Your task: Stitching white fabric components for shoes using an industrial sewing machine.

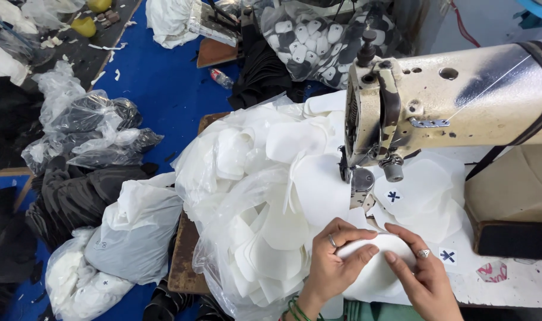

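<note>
My left hand (333, 261) and my right hand (416, 270) both press on a white rounded fabric piece (375, 261) lying on the sewing table just in front of the needle area. The left hand wears a ring and green bangles, and the right hand wears a ring too. A cream sewing machine (455, 98) stands above and behind the hands, its presser foot (360, 196) just beyond the piece. More white cut pieces marked with dark crosses (419, 190) lie to the right of the foot.
A clear plastic bag heaped with white cut pieces (253, 196) fills the table's left side. Bags of white and black fabric (104, 238) lie on the blue floor at left. The wooden table edge (182, 261) shows below the heap.
</note>
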